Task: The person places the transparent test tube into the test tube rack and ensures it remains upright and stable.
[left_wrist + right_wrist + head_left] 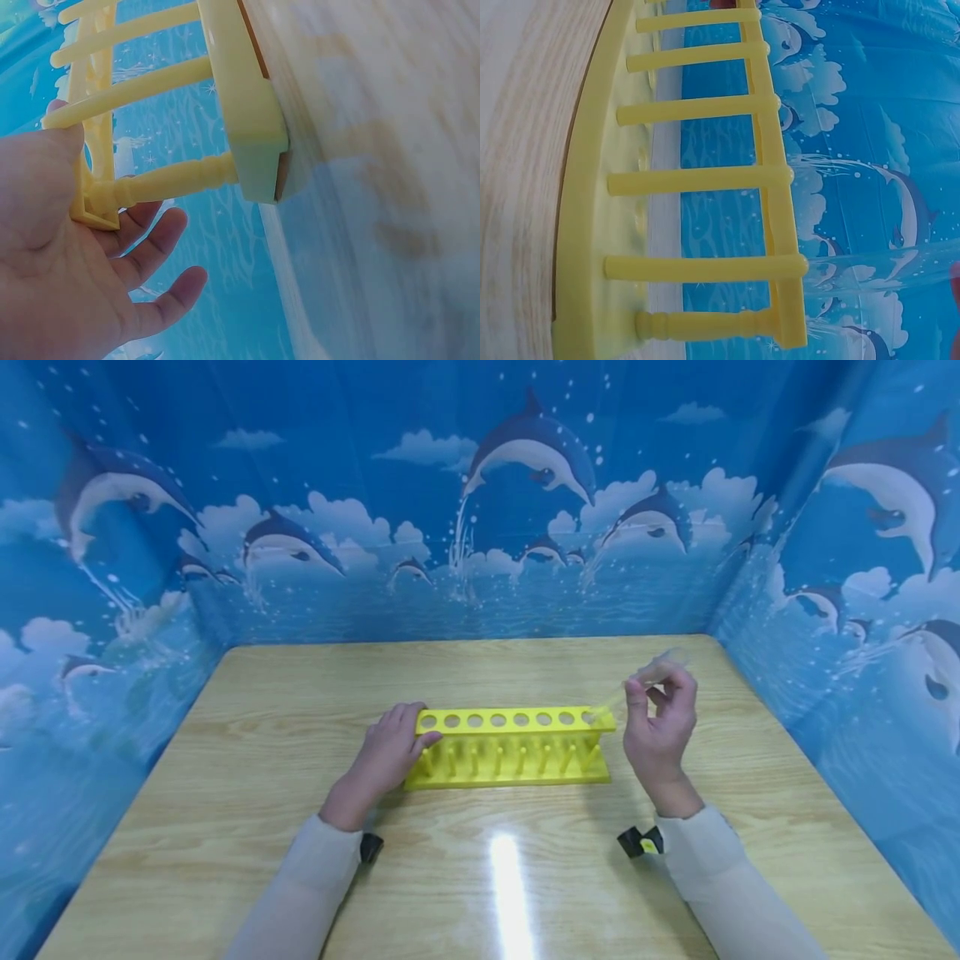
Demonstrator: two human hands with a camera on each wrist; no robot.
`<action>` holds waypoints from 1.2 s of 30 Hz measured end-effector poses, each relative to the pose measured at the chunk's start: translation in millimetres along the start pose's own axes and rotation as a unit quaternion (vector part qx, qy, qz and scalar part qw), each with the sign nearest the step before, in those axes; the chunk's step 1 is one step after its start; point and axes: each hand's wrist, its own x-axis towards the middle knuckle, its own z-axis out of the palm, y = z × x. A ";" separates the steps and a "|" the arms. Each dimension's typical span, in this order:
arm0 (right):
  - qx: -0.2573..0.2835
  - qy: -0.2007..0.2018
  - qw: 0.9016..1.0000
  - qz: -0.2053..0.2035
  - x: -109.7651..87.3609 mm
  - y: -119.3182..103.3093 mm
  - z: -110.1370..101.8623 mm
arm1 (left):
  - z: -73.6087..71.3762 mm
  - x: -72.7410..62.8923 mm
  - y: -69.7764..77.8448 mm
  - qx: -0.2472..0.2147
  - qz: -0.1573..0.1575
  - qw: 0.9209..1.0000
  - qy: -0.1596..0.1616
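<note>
Rack [510, 732], 8 holes [521, 720], right hand [660, 727] pinching clear tube [615, 699] at end hole [588, 717]

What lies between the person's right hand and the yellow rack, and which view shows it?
A clear tube slants from the right hand down toward the right end of the yellow rack; the head view shows this.

Left hand [64, 255] at end of yellow rack [238, 97], palm facing camera, thumb and fingers around end of top plate [96, 216]. Three fingers extend past it, spread, slightly bent; which of them touch the plate is hard to tell. Round-tipped pegs [135, 91] project from base; ridged post [172, 182] joins base and plate. Base rests on wood-grain table [390, 150]. Blue patterned curtain [225, 270] behind.
</note>
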 end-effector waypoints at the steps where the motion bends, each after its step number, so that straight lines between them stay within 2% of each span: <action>1: -0.001 -0.001 1.000 0.001 -0.3 -0.3 0.2 | 0.0 -0.1 -0.4 -0.001 0.001 1.000 0.000; 26: -0.007 -0.011 1.000 0.008 -6.7 4.7 3.1 | 1.7 -2.7 -3.4 -0.018 0.009 1.000 0.004; 36: 0.006 -0.005 1.000 0.017 -6.2 -0.1 12.5 | 3.2 -1.5 -3.7 -0.018 0.013 1.000 0.009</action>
